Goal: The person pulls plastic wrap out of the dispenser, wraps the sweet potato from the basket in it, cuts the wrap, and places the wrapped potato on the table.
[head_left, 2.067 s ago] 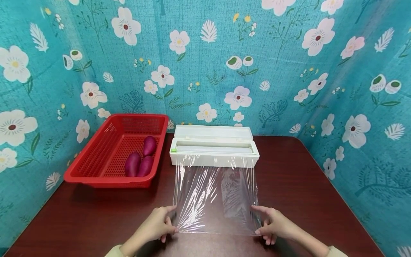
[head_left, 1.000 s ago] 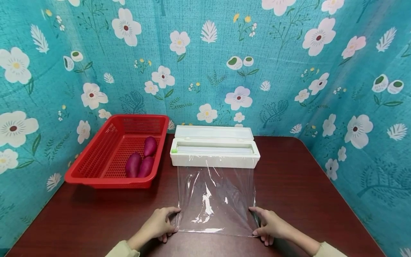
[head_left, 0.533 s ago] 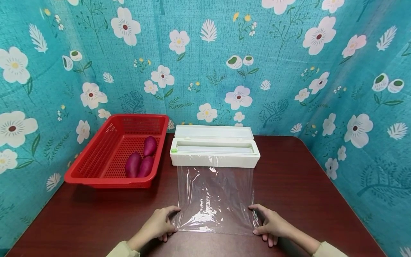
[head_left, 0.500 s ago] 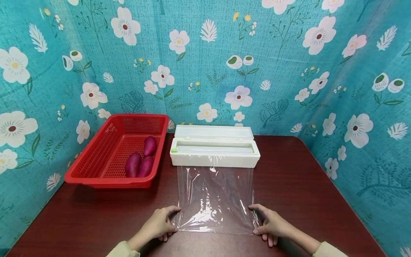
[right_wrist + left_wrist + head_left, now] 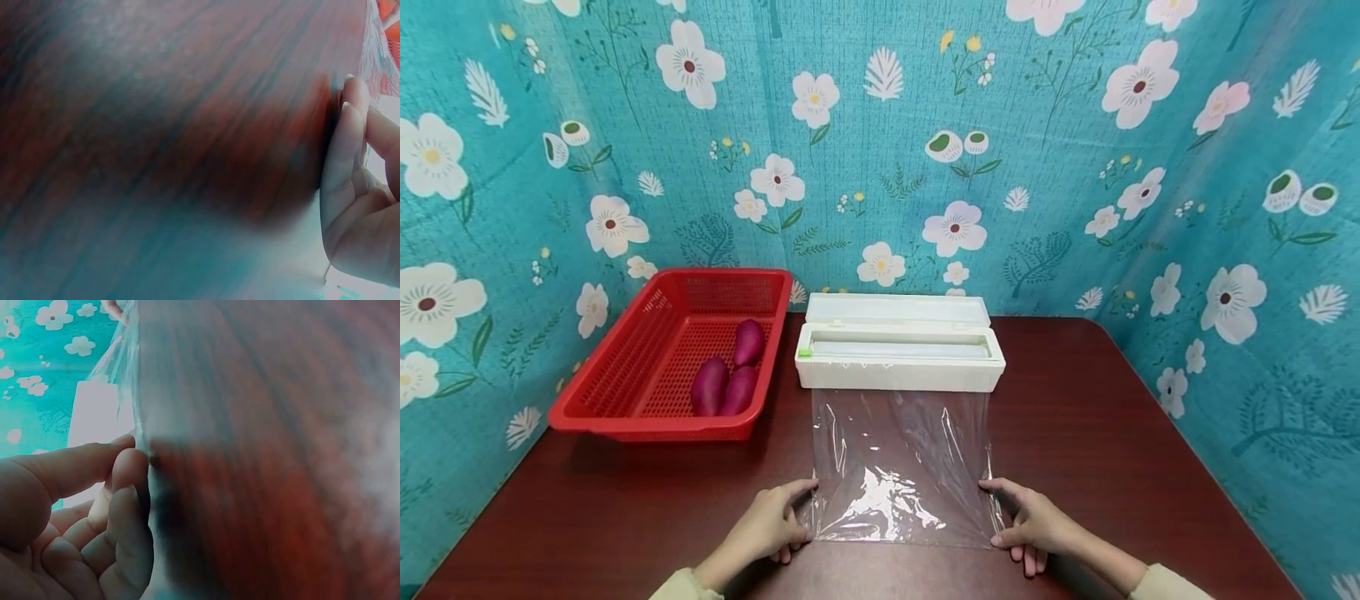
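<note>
A sheet of clear plastic wrap stretches from a white wrap dispenser box toward the front of the table. My left hand pinches its near left corner between thumb and fingers. At the near right corner, my right hand pinches the film the same way. The left wrist view shows the left hand's fingertips together at the film's edge. In the right wrist view the right hand has thumb and fingers meeting at the film. The box's lid stands raised, and a green slider sits at its left end.
A red plastic basket stands at the back left, holding three purple, sweet-potato-like vegetables. The dark brown table reaches back to a teal flowered cloth hanging behind and at both sides.
The wrap was drawn tauter two seconds ago and is slacker now, with its bright reflections shifted. Both hands have come slightly nearer each other and keep their pinch. Box and basket stay put.
</note>
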Available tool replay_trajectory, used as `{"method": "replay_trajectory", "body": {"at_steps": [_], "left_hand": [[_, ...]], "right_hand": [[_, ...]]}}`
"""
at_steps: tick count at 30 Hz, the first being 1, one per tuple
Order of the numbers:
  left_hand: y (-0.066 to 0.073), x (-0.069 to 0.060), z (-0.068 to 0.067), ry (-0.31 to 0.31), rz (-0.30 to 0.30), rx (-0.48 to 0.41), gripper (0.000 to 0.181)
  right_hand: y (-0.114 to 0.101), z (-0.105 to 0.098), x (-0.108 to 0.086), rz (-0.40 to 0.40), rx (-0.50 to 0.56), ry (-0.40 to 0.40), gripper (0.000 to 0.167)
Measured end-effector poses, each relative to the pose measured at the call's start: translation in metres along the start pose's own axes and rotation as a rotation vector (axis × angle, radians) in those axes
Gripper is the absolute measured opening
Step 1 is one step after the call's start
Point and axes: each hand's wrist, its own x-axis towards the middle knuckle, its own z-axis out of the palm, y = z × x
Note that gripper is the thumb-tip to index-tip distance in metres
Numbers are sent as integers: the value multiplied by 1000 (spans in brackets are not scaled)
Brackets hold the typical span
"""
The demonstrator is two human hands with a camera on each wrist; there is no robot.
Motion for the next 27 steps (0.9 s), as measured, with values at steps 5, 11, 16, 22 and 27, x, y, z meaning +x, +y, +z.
{"method": "replay_trajectory", "body": {"at_steps": [5,11,16,22,27], "left_hand": [[2,0,-4,12,14,9,64],[10,2,-13,27,113,78,50],[22,4,-25,50,219,115,35],[42,5,-39,21,249,64,30],[59,5,-59,46,232,52,29]], "right_hand": [[1,1,0,4,-6,0,72],[3,1,1,17,3,3,71],[4,1,0,19,12,5,71],[4,1,1,6,11,4,72],[3,0,1,6,12,4,71]]}}
